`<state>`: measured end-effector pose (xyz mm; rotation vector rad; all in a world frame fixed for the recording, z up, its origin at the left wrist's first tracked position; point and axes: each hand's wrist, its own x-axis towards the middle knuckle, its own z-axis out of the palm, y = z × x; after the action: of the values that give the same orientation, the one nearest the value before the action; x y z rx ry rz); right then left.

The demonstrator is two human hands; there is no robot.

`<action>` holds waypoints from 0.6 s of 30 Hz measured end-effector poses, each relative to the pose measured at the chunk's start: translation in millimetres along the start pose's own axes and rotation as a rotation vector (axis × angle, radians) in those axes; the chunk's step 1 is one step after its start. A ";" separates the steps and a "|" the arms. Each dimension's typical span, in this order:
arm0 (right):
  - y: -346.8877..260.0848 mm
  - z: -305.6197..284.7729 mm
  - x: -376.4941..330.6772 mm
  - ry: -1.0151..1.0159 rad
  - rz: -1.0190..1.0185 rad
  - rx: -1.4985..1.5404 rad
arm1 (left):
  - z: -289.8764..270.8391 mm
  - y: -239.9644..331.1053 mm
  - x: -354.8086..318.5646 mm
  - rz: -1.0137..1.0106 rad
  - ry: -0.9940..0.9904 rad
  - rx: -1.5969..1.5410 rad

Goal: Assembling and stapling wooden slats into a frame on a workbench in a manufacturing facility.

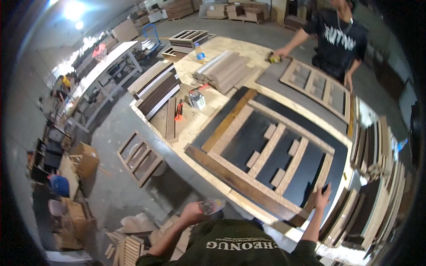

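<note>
My left hand [192,214] is closed round a clear plastic bottle [211,206] in front of my body, off the near edge of the table. My right hand [322,198] is stretched out over the near right corner of a wooden frame [265,170], its fingers apart. Whether it touches the wood I cannot tell. The frame lies flat on a black board [288,170], with two inner slats and several small wood blocks [278,177] beside them. A brown wooden strip [235,181] runs along the frame's near side, and another strip [230,117] along its left end.
Across the table [222,46], a co-worker [335,40] holds a yellow tool [275,58] beside a second frame [317,86]. Stacked boards [228,71], an orange-handled tool [179,111] and a small box [196,100] lie to the left. Wood strips [370,213] are stacked at the right.
</note>
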<state>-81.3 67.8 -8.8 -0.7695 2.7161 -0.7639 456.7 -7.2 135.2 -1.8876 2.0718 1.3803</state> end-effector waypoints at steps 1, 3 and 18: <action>-0.9 13.4 -2.3 0.054 -0.061 0.263 | -9.5 -24.2 8.0 -0.040 0.042 -0.065; -27.7 29.4 -17.0 0.240 -0.154 0.341 | -30.2 -63.8 17.0 -0.042 0.147 -0.152; -290.0 99.7 14.3 0.009 -0.725 -0.034 | -179.4 -56.1 253.2 0.262 0.501 0.357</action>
<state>64.0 -193.2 61.9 -1.7974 2.4337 -0.8385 527.5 -308.4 74.3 -1.9980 2.6422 0.5185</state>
